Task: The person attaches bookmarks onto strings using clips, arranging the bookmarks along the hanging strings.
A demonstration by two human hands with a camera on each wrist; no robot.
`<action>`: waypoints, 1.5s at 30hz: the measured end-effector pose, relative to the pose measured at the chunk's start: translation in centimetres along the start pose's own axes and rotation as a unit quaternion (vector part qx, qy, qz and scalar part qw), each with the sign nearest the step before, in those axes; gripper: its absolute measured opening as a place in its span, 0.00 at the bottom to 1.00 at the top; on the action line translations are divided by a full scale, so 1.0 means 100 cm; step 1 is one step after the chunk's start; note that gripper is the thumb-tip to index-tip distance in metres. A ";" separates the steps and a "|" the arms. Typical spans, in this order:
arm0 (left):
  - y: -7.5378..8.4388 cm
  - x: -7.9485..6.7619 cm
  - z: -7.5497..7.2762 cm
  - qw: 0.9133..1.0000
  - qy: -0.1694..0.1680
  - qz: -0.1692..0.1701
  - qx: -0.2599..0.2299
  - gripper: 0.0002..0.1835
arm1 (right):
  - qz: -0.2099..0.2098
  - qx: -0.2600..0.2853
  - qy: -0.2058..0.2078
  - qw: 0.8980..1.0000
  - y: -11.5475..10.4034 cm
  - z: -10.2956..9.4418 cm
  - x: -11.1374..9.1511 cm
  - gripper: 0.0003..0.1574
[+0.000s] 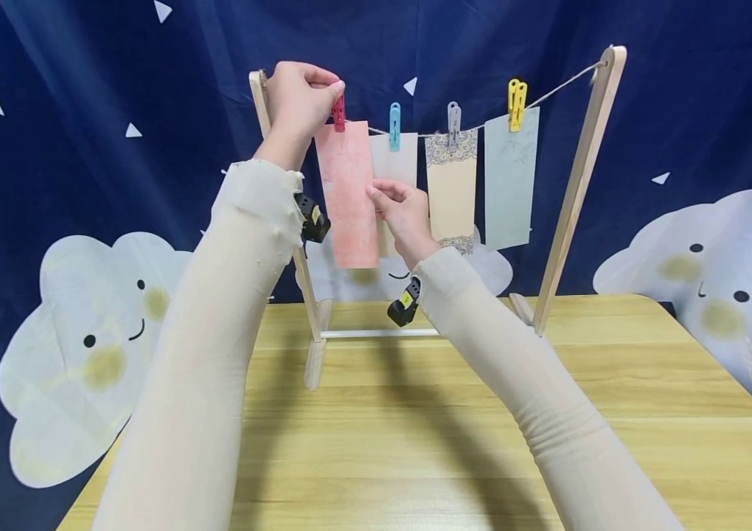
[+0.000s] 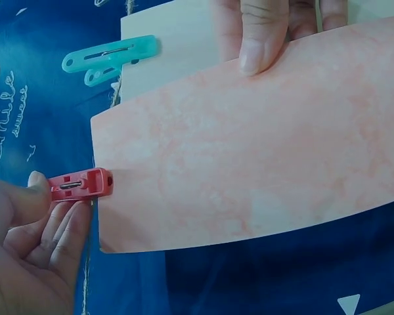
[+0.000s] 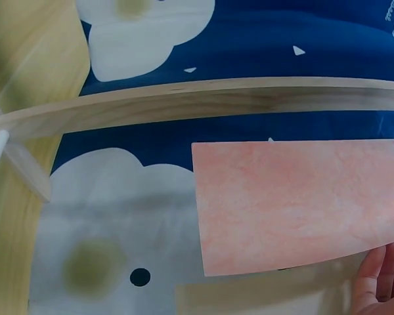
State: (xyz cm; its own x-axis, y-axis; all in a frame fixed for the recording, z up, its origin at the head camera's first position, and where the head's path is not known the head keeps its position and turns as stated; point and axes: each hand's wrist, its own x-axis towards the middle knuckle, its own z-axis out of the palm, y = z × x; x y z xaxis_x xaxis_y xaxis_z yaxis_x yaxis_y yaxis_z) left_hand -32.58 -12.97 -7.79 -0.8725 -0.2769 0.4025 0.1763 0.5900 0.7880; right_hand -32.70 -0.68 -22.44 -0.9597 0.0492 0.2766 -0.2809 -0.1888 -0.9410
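My left hand [image 1: 299, 99] pinches a red clothespin [image 2: 79, 185] between thumb and fingers at the left end of the string. The clothespin sits on the top edge of a pink marbled paper strip [image 1: 349, 199], which hangs down from it. Lower down, my right hand [image 1: 405, 214] pinches the strip's right edge between thumb and fingers. Behind that hand hangs a pale paper strip [image 1: 392, 156] under a turquoise clothespin [image 1: 394, 127]; the hand and the pink strip hide part of it. In the right wrist view the pink strip's lower end [image 3: 295, 203] hangs free.
Farther right hang a patterned cream strip [image 1: 452, 195] with a grey clothespin [image 1: 453, 125] and a pale green strip [image 1: 512, 184] with a yellow clothespin [image 1: 517, 105]. The string [image 1: 565, 82] spans a wooden frame [image 1: 578, 192] with a white bottom rod [image 1: 379, 333], standing on a wooden table [image 1: 383, 442].
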 end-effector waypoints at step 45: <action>-0.006 -0.012 -0.008 0.996 -0.070 0.046 0.032 0.20 | 0.020 0.004 -0.043 0.999 0.007 -0.012 0.004 0.12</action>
State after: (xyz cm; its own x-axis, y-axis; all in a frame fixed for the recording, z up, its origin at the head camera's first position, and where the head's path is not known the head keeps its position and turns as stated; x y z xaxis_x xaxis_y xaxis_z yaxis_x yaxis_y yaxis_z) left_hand -31.28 -13.57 -8.40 -0.9100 -0.1139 0.3986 0.2326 0.6557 0.7184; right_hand -33.25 0.40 -23.24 -0.9661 -0.0420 0.2548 -0.2419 -0.1977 -0.9499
